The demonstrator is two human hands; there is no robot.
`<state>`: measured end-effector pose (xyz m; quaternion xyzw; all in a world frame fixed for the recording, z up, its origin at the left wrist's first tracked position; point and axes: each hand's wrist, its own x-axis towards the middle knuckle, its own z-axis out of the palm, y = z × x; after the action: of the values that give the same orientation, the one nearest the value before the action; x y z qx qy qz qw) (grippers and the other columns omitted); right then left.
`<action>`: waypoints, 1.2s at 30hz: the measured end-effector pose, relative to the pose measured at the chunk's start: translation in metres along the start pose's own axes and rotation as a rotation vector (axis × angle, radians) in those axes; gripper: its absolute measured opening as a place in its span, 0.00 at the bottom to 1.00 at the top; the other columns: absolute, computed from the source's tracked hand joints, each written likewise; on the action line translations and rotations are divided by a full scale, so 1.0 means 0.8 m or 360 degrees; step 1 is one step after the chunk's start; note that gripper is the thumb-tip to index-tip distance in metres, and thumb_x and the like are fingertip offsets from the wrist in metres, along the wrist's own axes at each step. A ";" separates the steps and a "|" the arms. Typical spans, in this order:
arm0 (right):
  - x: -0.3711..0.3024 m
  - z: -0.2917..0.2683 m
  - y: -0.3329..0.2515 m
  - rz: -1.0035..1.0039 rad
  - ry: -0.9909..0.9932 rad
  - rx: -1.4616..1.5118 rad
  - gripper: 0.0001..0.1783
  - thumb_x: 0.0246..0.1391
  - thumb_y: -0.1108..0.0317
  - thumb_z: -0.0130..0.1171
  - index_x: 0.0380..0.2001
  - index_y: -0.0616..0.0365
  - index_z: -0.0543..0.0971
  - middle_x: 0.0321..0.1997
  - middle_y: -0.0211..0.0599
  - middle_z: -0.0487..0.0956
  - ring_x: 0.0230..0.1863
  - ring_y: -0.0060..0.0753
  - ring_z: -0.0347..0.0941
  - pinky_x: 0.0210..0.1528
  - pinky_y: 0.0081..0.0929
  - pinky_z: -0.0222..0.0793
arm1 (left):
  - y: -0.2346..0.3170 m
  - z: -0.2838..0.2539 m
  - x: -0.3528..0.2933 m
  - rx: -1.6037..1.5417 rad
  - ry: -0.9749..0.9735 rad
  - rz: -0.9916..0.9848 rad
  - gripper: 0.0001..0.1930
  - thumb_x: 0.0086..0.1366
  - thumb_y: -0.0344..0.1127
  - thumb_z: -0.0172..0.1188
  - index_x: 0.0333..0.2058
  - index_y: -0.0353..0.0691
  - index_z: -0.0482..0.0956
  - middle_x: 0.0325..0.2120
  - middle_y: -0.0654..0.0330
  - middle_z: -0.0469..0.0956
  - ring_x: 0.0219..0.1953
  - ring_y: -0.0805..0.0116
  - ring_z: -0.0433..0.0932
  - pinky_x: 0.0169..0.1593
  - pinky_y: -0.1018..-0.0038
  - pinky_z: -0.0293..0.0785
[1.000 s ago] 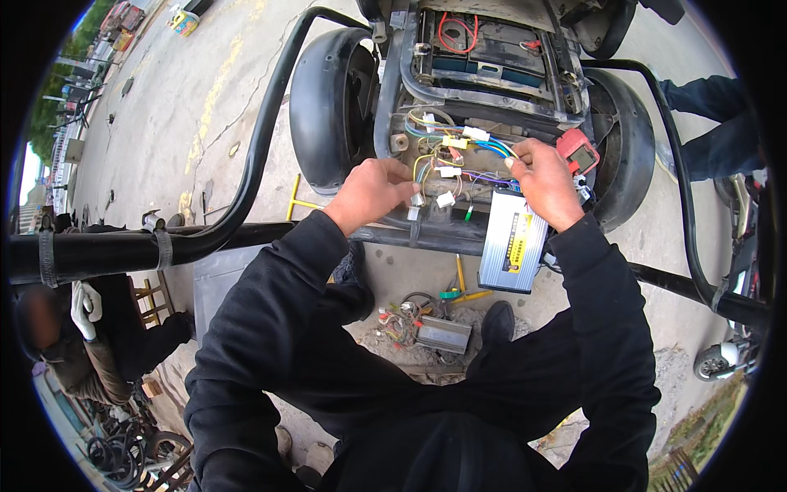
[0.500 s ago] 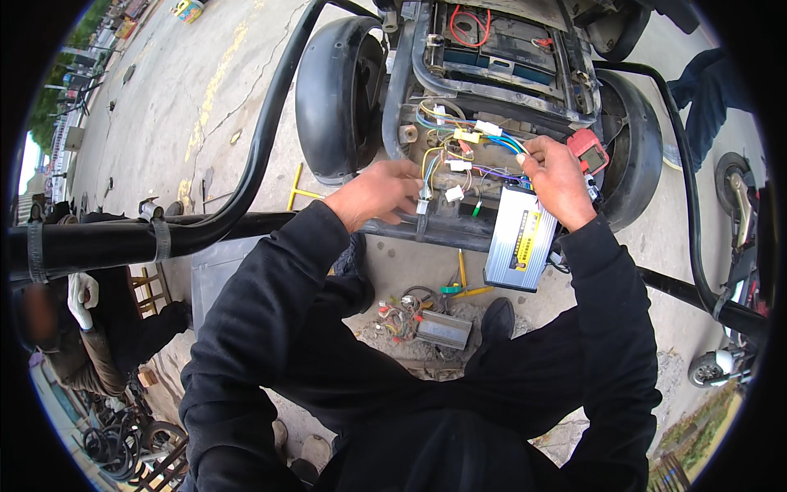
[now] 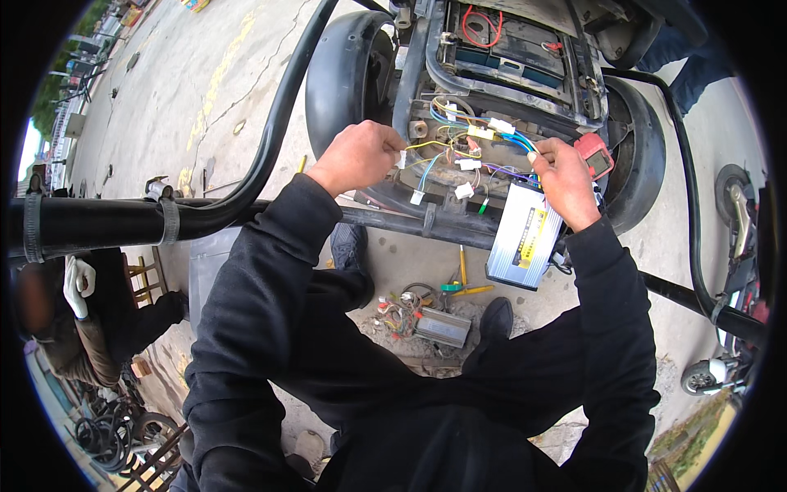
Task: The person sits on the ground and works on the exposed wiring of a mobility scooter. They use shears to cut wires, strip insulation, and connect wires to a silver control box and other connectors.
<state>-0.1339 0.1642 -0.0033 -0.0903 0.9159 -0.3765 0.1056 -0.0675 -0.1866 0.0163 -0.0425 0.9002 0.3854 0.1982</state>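
Two hands are working the wire bundle [image 3: 467, 152] just above the hanging silver controller box [image 3: 525, 238]: left hand [image 3: 358, 156] pinching a white connector [image 3: 402, 157], right hand [image 3: 566, 180] gripping blue wires [image 3: 518, 141]. These limp, light leads probably handle best by their plugs.

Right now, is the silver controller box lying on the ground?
No. The silver controller box hangs below the right hand, off the ground, by the wire bundle.

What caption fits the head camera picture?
Two bare hands, left hand and right hand, hold coloured wires under a vehicle frame.
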 end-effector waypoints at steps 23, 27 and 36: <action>0.004 0.000 0.005 0.0028 0.0040 0.0015 0.16 0.69 0.67 0.66 0.51 0.70 0.85 0.42 0.50 0.90 0.42 0.43 0.89 0.48 0.38 0.82 | 0.034 0.030 -0.015 0.0934 -0.0089 0.0068 0.13 0.62 0.31 0.63 0.43 0.42 0.92 0.33 0.48 0.89 0.41 0.44 0.90 0.50 0.57 0.86; 0.001 -0.001 -0.004 0.0027 0.0050 -0.0022 0.14 0.69 0.68 0.66 0.49 0.69 0.85 0.41 0.53 0.90 0.41 0.47 0.89 0.47 0.40 0.83 | 0.041 0.034 0.013 0.0318 0.0442 0.0172 0.15 0.66 0.34 0.64 0.48 0.37 0.91 0.39 0.44 0.90 0.44 0.43 0.89 0.53 0.57 0.85; -0.006 0.001 -0.010 0.0031 0.0071 -0.0036 0.13 0.67 0.69 0.66 0.49 0.68 0.85 0.42 0.56 0.90 0.46 0.55 0.89 0.52 0.45 0.82 | 0.047 0.088 0.068 -0.0243 0.0041 -0.0262 0.15 0.64 0.43 0.71 0.41 0.36 0.93 0.37 0.44 0.90 0.44 0.46 0.90 0.51 0.58 0.85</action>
<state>-0.1287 0.1591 0.0025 -0.0743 0.9230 -0.3671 0.0879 -0.1036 -0.1062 -0.0232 -0.1362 0.8641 0.4348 0.2137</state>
